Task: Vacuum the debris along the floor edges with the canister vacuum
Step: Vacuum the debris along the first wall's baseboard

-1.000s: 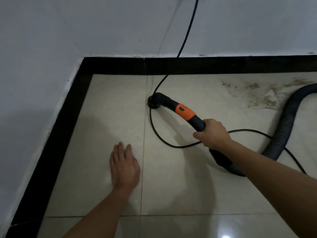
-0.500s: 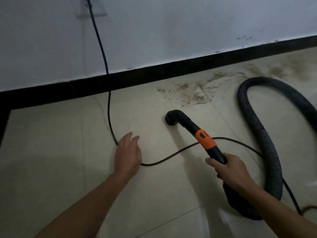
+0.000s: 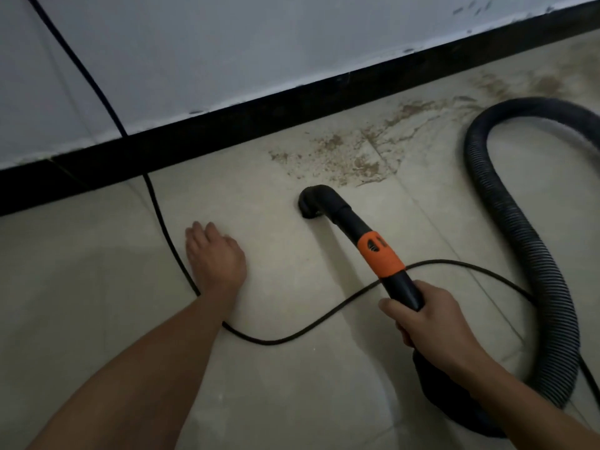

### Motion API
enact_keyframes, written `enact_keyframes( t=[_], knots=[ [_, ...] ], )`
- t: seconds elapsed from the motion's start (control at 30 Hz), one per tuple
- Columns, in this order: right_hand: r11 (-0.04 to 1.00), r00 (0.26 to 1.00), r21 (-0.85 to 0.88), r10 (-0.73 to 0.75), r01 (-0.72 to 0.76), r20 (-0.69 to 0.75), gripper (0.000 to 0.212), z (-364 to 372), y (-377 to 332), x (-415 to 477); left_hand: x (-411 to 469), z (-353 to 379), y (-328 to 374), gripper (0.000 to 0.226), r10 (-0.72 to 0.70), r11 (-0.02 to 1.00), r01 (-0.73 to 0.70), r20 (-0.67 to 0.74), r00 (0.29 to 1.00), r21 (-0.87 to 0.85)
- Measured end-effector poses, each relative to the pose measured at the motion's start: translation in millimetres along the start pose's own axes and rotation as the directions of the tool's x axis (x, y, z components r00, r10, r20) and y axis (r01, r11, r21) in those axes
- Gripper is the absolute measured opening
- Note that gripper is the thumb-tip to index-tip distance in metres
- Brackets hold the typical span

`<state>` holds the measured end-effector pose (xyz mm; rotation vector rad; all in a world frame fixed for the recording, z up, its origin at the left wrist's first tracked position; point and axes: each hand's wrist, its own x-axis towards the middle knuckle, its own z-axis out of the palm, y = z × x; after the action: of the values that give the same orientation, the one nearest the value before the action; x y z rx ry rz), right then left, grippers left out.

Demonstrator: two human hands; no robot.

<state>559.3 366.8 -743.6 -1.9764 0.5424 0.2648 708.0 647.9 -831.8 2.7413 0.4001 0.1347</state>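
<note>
My right hand grips the black vacuum wand just behind its orange collar. The bent black nozzle points down onto the beige tile, just short of a patch of brown debris that spreads along the black skirting toward the upper right. My left hand rests flat on the floor, fingers straight, left of the nozzle and next to the power cord. The ribbed black hose loops round on the right and runs back under my right forearm.
The thin black cord comes down the white wall, crosses the skirting, passes under my left wrist and curves right beneath the wand. More debris lies further right by the skirting. Bare tile fills the left and bottom.
The view has swung right from the corner along the wall. The nozzle has moved from the corner to the edge of the debris patch. My left hand shifted right and lies flat beside the cord.
</note>
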Motion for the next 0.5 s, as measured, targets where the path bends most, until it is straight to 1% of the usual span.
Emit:
enact_keyframes(
  t=[0.07,0.1,0.2,0.23,0.3,0.37,0.4,0.5],
  knots=[
    [1.0,0.999,0.019,-0.005,0.006,-0.039,0.012,6.3,-8.4,10.1,0.7,3.4,-0.1,0.044,-0.013,1.0,0.013,-0.017,1.0,-0.005],
    [1.0,0.999,0.028,-0.002,0.003,-0.033,0.011,11.1,-12.8,13.9,0.3,4.7,-0.2,0.044,-0.015,1.0,0.015,-0.023,1.0,-0.005],
    [0.999,0.998,0.042,0.017,-0.02,0.053,0.011,26.0,-21.3,19.9,-0.2,6.3,0.4,0.043,-0.015,1.0,0.015,-0.031,0.999,0.001],
    [0.999,0.998,0.04,0.023,-0.025,0.052,0.011,27.5,-24.2,23.1,0.5,6.2,0.9,0.043,-0.023,1.0,0.023,-0.026,0.999,-0.002],
    [0.998,0.998,0.051,0.039,-0.037,-0.039,0.013,26.9,-31.4,36.9,2.2,6.6,2.0,0.043,-0.044,0.999,0.044,-0.003,0.999,-0.007],
    [0.993,0.99,0.103,0.068,-0.055,-0.12,0.019,27.4,-42.8,55.1,3.6,7.6,2.6,0.043,-0.061,0.998,0.061,0.015,0.998,0.003],
    [0.99,0.99,0.13,0.078,-0.062,-0.117,0.02,29.7,-49.3,62.5,3.9,8.3,2.5,0.043,-0.066,0.998,0.066,0.018,0.998,0.009],
    [0.983,0.996,0.163,0.086,-0.083,-0.013,0.018,40.2,-62.9,76.1,3.2,8.2,2.4,0.047,-0.065,0.997,0.065,0.018,0.998,0.035]
  ],
)
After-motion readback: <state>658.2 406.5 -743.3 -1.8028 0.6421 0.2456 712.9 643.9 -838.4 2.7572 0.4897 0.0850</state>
